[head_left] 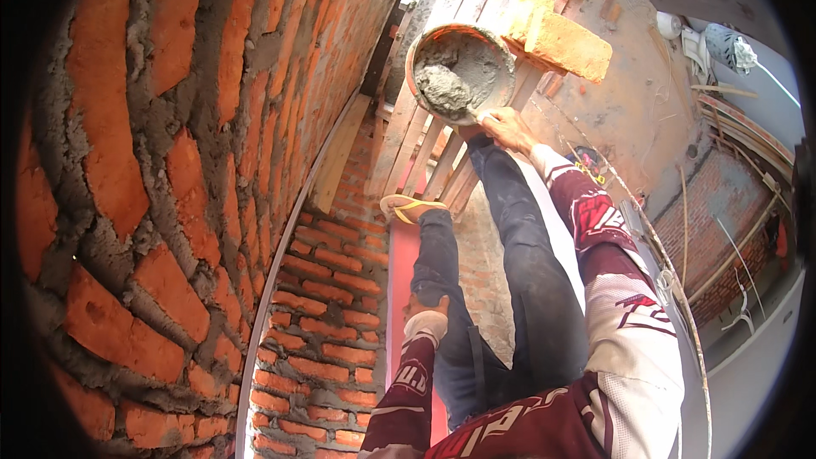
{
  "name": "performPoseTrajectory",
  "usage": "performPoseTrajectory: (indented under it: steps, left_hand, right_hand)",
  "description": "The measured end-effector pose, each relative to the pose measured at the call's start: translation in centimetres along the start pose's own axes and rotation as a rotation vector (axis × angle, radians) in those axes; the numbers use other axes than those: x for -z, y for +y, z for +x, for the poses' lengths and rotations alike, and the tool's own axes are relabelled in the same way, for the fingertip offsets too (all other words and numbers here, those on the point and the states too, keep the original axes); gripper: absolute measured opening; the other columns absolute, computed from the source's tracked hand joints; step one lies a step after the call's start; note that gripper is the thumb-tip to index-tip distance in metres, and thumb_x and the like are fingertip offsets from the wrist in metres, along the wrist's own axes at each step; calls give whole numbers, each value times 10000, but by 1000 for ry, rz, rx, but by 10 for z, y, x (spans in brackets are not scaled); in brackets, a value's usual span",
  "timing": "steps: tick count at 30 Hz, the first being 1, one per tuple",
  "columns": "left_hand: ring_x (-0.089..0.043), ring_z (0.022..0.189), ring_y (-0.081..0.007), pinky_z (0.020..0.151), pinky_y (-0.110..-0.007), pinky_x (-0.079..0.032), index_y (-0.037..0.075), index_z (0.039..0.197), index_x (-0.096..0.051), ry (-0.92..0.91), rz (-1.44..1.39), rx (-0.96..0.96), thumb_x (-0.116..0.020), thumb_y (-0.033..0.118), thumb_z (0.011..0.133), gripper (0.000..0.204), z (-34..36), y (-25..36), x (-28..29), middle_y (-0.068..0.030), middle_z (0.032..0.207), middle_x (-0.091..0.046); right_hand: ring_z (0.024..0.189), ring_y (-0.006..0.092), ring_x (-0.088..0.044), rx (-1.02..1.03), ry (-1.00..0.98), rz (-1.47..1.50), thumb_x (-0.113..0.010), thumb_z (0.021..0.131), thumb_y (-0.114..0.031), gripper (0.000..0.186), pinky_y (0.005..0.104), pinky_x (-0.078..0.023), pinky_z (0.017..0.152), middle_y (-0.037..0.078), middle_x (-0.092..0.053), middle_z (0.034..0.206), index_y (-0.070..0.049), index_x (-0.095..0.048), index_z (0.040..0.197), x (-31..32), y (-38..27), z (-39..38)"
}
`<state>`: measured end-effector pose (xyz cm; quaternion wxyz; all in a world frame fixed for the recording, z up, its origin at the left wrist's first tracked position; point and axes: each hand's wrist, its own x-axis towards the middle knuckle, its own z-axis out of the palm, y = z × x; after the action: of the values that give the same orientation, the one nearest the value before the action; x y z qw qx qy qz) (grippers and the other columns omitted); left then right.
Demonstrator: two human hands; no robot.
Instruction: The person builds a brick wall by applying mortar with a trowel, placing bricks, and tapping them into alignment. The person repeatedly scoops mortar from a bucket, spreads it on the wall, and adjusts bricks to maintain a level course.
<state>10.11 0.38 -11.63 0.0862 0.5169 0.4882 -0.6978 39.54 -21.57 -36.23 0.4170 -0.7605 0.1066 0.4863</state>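
Note:
My right hand point(510, 129) is closed round the handle of a trowel point(478, 116) at the near rim of a round bucket point(411, 68). The trowel's blade is hidden by wet grey mortar point(446, 85) heaped in the bucket. My left hand point(427, 304) rests on my left leg near the knee, thumb and fingers apart, holding nothing that I can see. My left foot, in a yellow-strapped sandal point(412, 206), stands on the wooden planks point(399, 149) just short of the bucket.
A brick wall point(178, 195) with rough mortar joints rises close on my left. Loose orange bricks point(561, 42) lie on the planks right of the bucket. Beyond a rope point(671, 276) on the right is a lower floor point(633, 110) with stacked boards point(744, 132).

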Motion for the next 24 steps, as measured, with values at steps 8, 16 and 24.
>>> performPoseTrajectory:
  steps: [8,16,24]
  left_hand:
    - [-420,1462,-390,1164,-545,-409,202,1608,-315,1,-7,-32,-715,644,822,987,8,-4,-4,-190,1640,-333]
    - [-426,1459,-387,1166,-540,-406,192,1607,-322,83,25,-71,-712,641,825,983,17,-12,-16,-194,1637,-338]
    - [-414,1466,-390,1174,-533,-399,186,1605,-316,50,-19,-22,-711,631,832,976,7,-4,-4,-209,1637,-329]
  right_hand:
    - [885,367,-662,366,527,-898,-634,936,-218,341,491,-527,761,134,-628,1038,-61,-591,1236,10,0,-31]
    - [931,416,-730,100,250,-750,-562,959,-332,338,512,-572,796,243,-723,965,-35,-702,1039,-5,-21,14]
    - [921,406,-722,86,115,-156,-624,923,-435,436,461,-538,796,247,-728,945,-28,-752,1009,-7,-14,-2]
